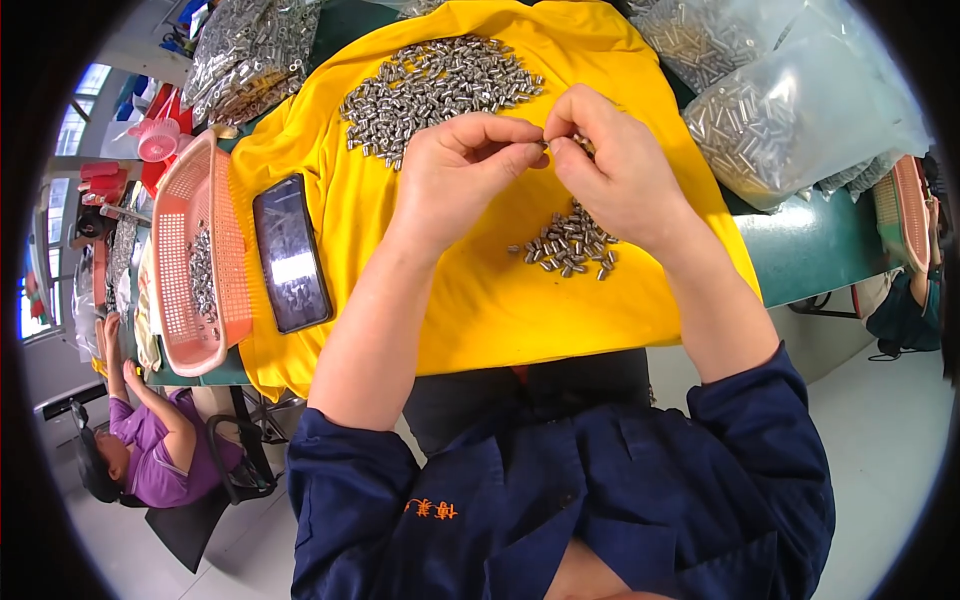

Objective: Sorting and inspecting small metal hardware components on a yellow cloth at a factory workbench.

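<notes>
Above the yellow cloth point(480, 310), my two hands meet at the fingertips, both closed in a pinch. My left hand point(450, 175) and my right hand point(625, 170) pinch a small metal cylinder point(546, 146) between them, mostly hidden by the fingers. More small metal pieces point(580, 146) show in the curl of my right hand. Beyond my left hand spreads a large pile of short silvery cylinders point(430, 90). Nearer to me, below my right hand, lies a smaller pile of the same cylinders point(570, 243).
Left of my arm lie a dark phone point(292, 255) and a pink plastic basket point(172, 300) with metal cylinders inside. Clear bags of metal parts point(250, 65) point(745, 130) stand at the far left and right on the green table point(810, 250). A person in purple point(160, 450) sits at left.
</notes>
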### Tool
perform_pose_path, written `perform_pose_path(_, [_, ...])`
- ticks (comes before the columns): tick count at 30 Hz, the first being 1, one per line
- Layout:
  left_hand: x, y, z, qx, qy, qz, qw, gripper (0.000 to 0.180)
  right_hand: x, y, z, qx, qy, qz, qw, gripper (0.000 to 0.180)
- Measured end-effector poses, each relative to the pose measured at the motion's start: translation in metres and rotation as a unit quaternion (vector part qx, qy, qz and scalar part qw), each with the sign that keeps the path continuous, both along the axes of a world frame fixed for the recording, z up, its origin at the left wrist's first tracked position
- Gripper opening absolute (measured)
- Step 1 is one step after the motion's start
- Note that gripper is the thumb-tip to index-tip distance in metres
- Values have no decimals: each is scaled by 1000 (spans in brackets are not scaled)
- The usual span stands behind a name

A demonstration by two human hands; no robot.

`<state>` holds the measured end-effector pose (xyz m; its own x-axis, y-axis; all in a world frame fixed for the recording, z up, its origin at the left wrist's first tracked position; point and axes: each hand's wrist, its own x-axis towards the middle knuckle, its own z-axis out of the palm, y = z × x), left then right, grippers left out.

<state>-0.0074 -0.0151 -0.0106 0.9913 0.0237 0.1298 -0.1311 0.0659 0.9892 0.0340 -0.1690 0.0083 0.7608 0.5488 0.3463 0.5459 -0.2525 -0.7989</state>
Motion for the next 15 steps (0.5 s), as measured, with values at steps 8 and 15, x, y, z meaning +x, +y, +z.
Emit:
perform_pose_path(8, [8, 21, 4, -14, 74, 27, 997, 9, 16, -14, 9, 96, 78, -44, 991, 10])
perform_pose_path(15, [-9, -16, 8, 272, -22, -194, 942, 15, 20, -14, -3, 115, 98, -50, 987, 4])
